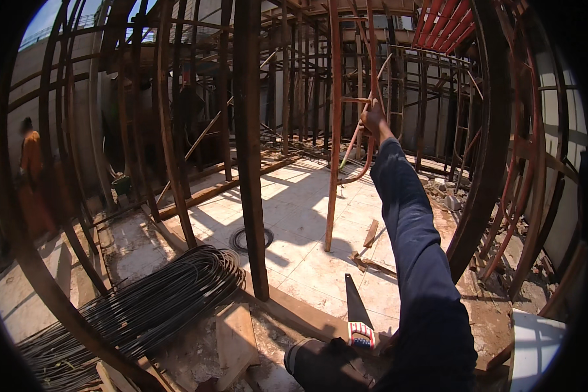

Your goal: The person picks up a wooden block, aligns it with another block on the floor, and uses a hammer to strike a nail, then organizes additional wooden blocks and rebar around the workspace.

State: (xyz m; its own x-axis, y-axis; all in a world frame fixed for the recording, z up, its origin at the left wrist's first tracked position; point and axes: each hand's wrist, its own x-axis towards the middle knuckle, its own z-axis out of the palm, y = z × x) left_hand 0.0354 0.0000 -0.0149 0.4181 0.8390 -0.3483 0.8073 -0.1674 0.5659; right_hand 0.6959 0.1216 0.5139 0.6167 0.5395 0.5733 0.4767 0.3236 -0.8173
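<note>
My right arm, in a dark blue sleeve, stretches far forward. Its hand [374, 119] is closed around an upright of a rusty red metal scaffold frame [333, 150], which stands on the pale floor. Lower down, a hand saw [357, 307] points away from me, with a dark blade and a patterned red, white and blue handle. What appears to be my left hand [387, 342] is at that handle, largely hidden beside my right arm. A hammer-like tool [374, 265] and a short wood piece [371, 234] lie on the floor beyond the saw.
Dark upright posts [249, 150] stand close in front. A bundle of black wire [157, 294] lies at left, with a small wire coil [251, 240] beyond. A board [236, 336] lies near me, rubble [452, 199] at right. A person in orange [31, 153] is far left.
</note>
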